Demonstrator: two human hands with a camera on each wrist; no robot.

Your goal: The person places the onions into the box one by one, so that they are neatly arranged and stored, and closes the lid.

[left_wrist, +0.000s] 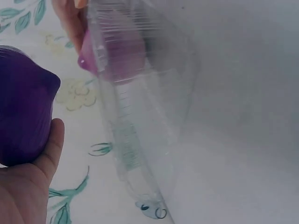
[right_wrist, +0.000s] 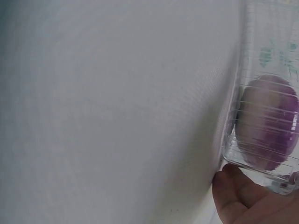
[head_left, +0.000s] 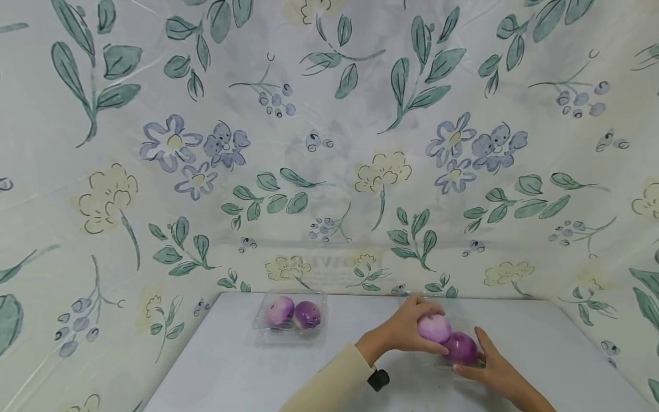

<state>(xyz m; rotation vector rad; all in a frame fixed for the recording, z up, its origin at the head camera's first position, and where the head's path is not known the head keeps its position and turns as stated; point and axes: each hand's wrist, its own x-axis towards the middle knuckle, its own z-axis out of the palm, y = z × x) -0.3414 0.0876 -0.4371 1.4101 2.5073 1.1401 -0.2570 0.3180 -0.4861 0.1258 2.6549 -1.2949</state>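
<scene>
In the head view my left hand grips a pale purple onion, thumb and fingers around it. The left wrist view shows the same onion, dark and pointed at one end, beside a clear plastic clamshell box. A second purple onion sits in that box, just right of the held one. My right hand holds the box's near right corner. In the right wrist view its fingers pinch the ribbed wall below the onion.
To the left on the white table stands another clear clamshell box. Two purple onions lie side by side in it. A patterned floral sheet hangs behind the table. A black band piece shows at the left wrist.
</scene>
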